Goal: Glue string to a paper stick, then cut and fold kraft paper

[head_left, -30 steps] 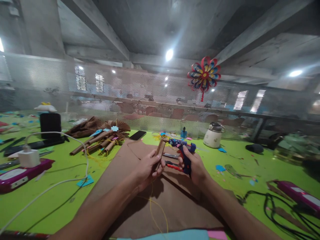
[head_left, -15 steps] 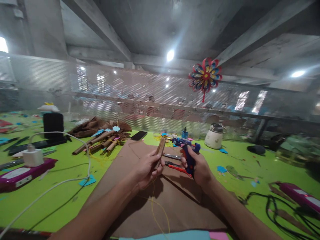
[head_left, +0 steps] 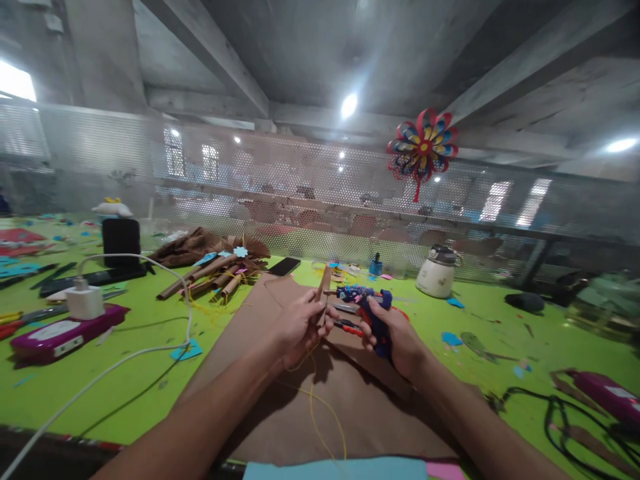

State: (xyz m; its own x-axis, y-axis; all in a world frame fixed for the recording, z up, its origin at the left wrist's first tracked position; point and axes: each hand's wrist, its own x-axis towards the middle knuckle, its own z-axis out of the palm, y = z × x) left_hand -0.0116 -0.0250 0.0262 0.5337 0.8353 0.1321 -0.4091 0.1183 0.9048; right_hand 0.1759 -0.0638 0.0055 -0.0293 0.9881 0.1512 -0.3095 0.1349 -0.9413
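Fingers of the left hand pinch a brown strip above brown paper; the right hand wraps a glue gun at its three o'clock. Between lies a red-handled tool; a phone rests at ten.

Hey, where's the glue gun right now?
In the head view, the glue gun is just right of centre, gripped in the right hand and pointing at the brown strip held in the left hand.
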